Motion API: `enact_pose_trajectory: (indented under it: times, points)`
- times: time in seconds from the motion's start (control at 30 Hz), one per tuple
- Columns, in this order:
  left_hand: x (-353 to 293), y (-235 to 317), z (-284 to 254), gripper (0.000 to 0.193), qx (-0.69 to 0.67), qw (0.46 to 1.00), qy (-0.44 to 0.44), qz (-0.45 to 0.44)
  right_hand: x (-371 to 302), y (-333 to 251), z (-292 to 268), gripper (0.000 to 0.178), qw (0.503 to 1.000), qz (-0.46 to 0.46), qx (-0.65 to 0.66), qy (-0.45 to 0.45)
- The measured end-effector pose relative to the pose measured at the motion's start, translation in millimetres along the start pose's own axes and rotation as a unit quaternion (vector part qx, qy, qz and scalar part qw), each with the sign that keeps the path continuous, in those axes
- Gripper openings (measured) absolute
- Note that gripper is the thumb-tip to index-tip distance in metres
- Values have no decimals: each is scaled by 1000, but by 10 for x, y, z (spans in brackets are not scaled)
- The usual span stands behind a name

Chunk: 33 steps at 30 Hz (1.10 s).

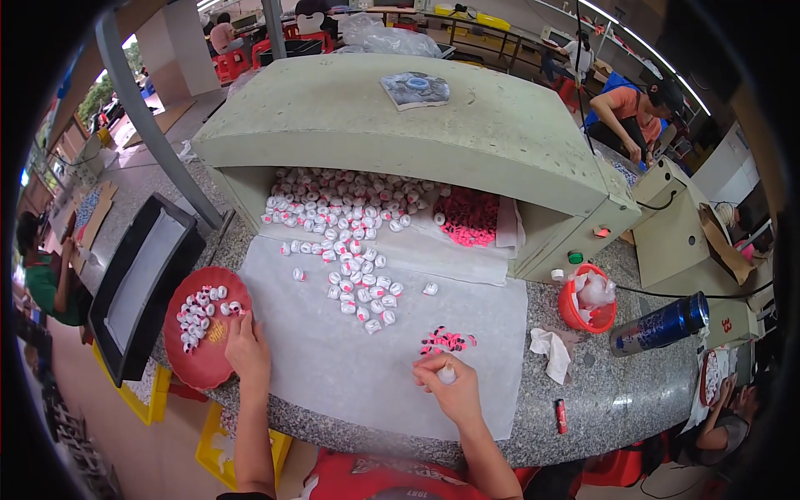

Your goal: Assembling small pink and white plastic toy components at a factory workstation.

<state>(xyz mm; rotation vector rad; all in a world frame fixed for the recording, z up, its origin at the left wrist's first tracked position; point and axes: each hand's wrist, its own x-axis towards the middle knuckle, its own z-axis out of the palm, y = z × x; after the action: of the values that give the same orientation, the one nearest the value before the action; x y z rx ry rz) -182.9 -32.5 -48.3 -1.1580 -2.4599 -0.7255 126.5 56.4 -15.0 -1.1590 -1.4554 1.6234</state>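
My left hand (247,354) is over the right rim of a scalloped red plate (202,367). Its fingertips close around a small white rounded piece (236,307). More such white pieces with dark or pink marks lie in the plate, beside a little heap of yellow bits (217,331). Low over the white paper sheet (325,375), my right hand (452,392) has its fingers curled around a small white bottle-like thing (447,374), mostly hidden. Just beyond that hand lies a small scatter of pink and black pieces (447,340). A loose group of white pieces (362,283) spreads across the sheet's middle.
A pale green metal hood (400,125) covers piled white pieces (350,193) and pink pieces (468,217). At right are a red basket (587,321), crumpled tissue (550,352), a blue can (658,325) and a red tube (561,416). A black tray (142,283) stands left. Other people work nearby.
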Motion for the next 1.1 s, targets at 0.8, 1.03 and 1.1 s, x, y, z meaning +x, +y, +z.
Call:
enact_pose_trajectory:
  times: [0.8,1.03,1.1]
  points:
    - [-369,1791,-294,33,-751,318,-486,-314,-205,-225,-296,29,986,-94,87,103]
    - [-522,1940,-486,33,-669,646,-363,-60,-533,-659,-198,26,952,-241,-73,173]
    - [-542,1954,-498,33,-653,692,-307,-11,-584,-652,-182,26,945,-259,-102,173]
